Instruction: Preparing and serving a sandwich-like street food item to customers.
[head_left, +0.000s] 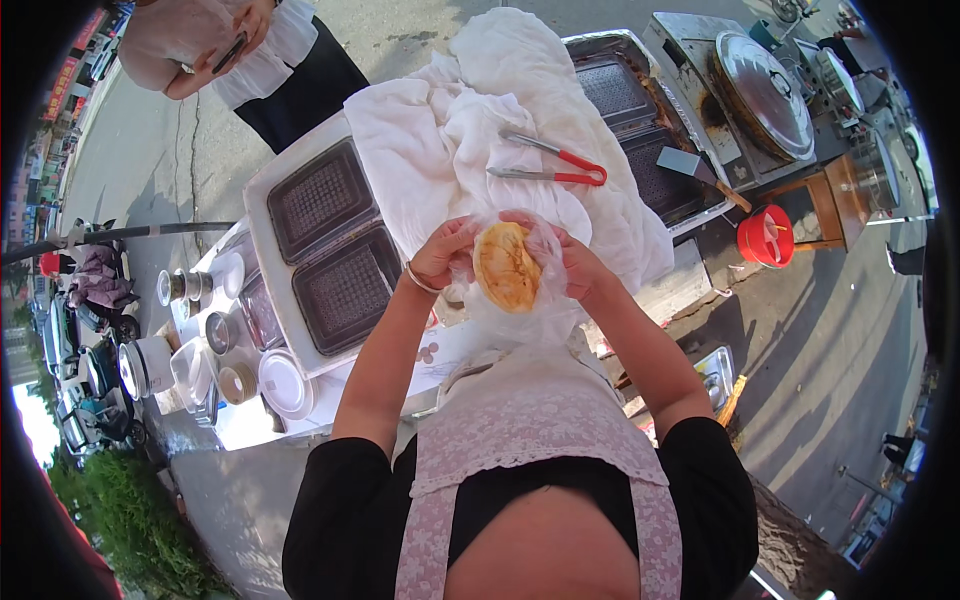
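Between my two hands is a browned, folded flatbread (507, 268), partly wrapped by a clear plastic bag (553, 251). My left hand (448, 253), with a bangle at its wrist, grips the bag's left side. On the other side, my right hand (576, 262) pinches the plastic by the bread's edge. Just beyond my hands lies a heap of white cloth (420, 150). Metal tongs with red handles (574, 166) rest on that cloth, their tips pointing left. What lies under the cloth is hidden.
Dark perforated trays (345, 289) sit in a white box at left, beside lidded tubs (285, 382) and jars. At right are a foil-edged tray (679, 214), a wooden-handled scraper (694, 166), a large lidded pan (765, 94) and a red bucket (765, 238). A person (217, 45) holding a phone stands opposite.
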